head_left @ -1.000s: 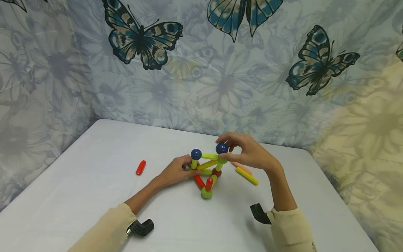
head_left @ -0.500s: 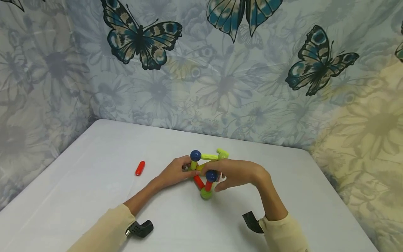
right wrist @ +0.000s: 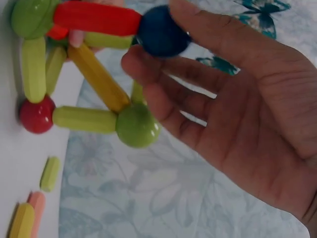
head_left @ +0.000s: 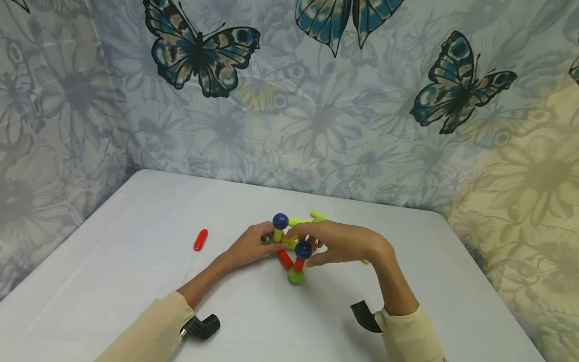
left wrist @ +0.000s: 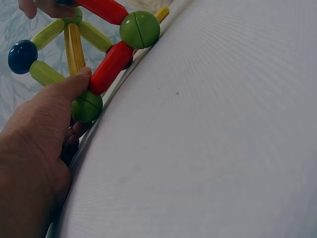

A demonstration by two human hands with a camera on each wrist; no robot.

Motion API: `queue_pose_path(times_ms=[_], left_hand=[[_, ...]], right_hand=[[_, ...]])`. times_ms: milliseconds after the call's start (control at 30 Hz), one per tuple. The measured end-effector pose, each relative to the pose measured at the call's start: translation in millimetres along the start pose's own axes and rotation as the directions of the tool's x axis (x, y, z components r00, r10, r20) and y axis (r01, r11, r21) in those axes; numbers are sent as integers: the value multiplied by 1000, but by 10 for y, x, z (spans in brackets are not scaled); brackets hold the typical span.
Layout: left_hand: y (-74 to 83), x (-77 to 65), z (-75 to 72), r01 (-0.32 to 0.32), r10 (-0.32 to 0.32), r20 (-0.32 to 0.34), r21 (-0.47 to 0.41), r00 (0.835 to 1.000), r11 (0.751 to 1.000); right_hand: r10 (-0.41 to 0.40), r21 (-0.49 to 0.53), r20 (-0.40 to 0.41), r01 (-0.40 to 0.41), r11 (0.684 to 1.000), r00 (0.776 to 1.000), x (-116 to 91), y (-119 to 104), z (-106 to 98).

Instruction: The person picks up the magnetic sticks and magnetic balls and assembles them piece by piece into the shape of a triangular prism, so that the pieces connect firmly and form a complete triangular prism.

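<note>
A frame of coloured rods and balls stands on the table between the hands. My left hand [head_left: 249,246] grips it at a green ball [left wrist: 86,106], thumb over the rod ends. My right hand [head_left: 348,244] pinches a dark blue ball [right wrist: 163,30] between thumb and fingers. That ball sits at the top end of a red rod [right wrist: 99,18], which rises from another green ball [head_left: 295,276]. A second blue ball [head_left: 280,221] tops a corner beside my left hand. A yellow rod [right wrist: 99,77] crosses the frame diagonally. The right hand hides much of the frame in the head view.
One loose red rod [head_left: 201,240] lies left of the hands on the white table [head_left: 158,216]. Beyond the frame, the right wrist view has a lime rod [right wrist: 49,173], a peach rod [right wrist: 37,208] and a yellow rod [right wrist: 21,220] lying loose. Patterned cloth [head_left: 316,125] hangs behind.
My right hand has carried the blue ball from above the frame's back right corner forward and down to the front red rod's top. My left hand has kept its hold.
</note>
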State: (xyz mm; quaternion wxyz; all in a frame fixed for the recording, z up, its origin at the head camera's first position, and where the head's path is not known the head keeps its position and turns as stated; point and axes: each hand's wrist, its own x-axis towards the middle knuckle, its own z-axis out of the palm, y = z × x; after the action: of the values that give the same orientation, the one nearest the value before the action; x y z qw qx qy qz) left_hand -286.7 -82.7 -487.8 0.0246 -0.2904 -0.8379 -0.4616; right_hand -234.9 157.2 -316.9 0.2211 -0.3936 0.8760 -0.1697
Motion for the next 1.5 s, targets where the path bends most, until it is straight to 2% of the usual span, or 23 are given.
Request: queue_pose_path(times_ms=[67, 133, 200, 267, 367, 400, 433, 500, 600, 667, 767, 967, 1167, 1400, 1500], left_hand=[[0, 5, 4, -5, 5, 2, 1, 1000, 1000], [5, 7, 6, -6, 6, 3, -2, 1000, 1000], [18, 9, 7, -4, 4, 4, -5, 1000, 1000], [31, 8, 5, 2, -2, 3, -3, 1000, 1000], [45, 0, 2, 0, 0, 2, 4, 1000, 1000], [47, -2, 1, -1, 1, 2, 5, 1000, 1000], [49, -4, -1, -3, 3, 1, 7, 1000, 1000], [50, -8, -5, -4, 4, 0, 10, 1000, 1000], [49, -12, -8, 5, -5, -1, 13, 1000, 1000], [50, -12, -9, 6, -6, 1, 14, 1000, 1000], [50, -2, -4, 8, -8, 2, 19, 1000, 1000], [48, 6, 9, 17, -17, -5, 21, 1000, 1000], [24, 21, 32, 25, -25, 13, 15, 1000, 1000], [20, 18, 14, 26, -26, 4, 22, 1000, 999], [32, 18, 15, 30, -30, 11, 20, 999, 999]], right_hand=[[-12, 15, -42, 13, 1000, 999, -45, 34, -52], [-4, 20, -120, 7, 1000, 993, -97, 79, -112], [29, 33, -229, -22, 999, 973, -137, 154, -167], [70, 26, -356, -66, 998, 932, -141, 273, -195], [145, 10, -507, -162, 987, 850, -41, 545, -148], [164, 5, -525, -190, 982, 835, 12, 648, -109], [186, -10, -525, -225, 974, 830, 68, 748, -61], [225, -52, -482, -284, 957, 847, 179, 920, 40], [271, -138, -363, -340, 930, 891, 306, 1075, 177], [300, -186, -322, -371, 910, 898, 364, 1119, 237], [294, -240, -351, -389, 890, 889, 419, 1144, 285], [271, -218, -436, -393, 893, 858, 446, 1134, 350], [240, -315, -455, -407, 857, 857, 446, 1103, 388], [280, -254, -429, -412, 875, 859, 443, 1065, 373], [282, -192, -422, -389, 901, 862, 417, 1067, 331]])
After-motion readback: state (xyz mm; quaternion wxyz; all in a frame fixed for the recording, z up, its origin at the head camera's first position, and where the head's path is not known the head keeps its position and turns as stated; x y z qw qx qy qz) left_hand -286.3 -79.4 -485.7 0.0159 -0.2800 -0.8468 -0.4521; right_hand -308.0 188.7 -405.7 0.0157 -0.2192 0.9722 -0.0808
